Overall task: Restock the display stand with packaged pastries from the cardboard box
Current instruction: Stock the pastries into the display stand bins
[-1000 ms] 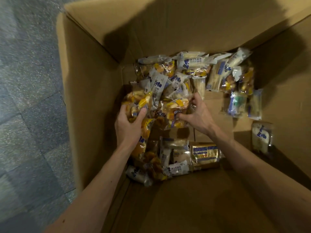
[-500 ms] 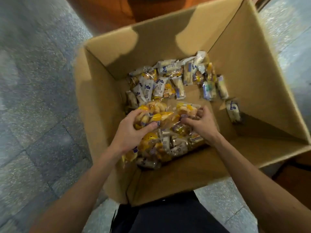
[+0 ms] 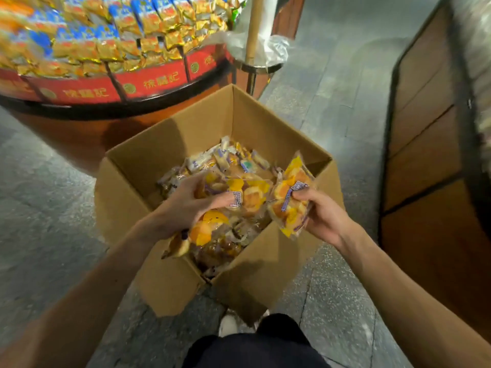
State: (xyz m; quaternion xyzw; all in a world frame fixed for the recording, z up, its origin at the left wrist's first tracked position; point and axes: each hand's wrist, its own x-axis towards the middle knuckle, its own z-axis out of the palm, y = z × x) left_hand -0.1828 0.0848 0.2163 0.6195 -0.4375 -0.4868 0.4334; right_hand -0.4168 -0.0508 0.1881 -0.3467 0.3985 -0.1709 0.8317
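An open cardboard box (image 3: pixel 170 277) stands on the floor in front of me, with many loose packaged pastries (image 3: pixel 228 160) in its bottom. My left hand (image 3: pixel 183 205) grips a bundle of clear yellow-and-orange pastry packs (image 3: pixel 247 192) above the box. My right hand (image 3: pixel 321 216) holds another such pastry pack (image 3: pixel 289 205) over the box's right edge. The round display stand (image 3: pixel 111 86) with a red rim sits at upper left, filled with wrapped snacks (image 3: pixel 106 30).
Grey stone floor (image 3: pixel 332 96) surrounds the box. A wooden counter or cabinet side (image 3: pixel 430 155) rises on the right. A pole with clear plastic wrap (image 3: pixel 255 41) stands beside the display stand. My dark trousers and a white shoe (image 3: pixel 227 325) show at the bottom.
Both hands have lifted pastry packs up out of the box. The view has risen, so the display stand and the counter are now in sight.
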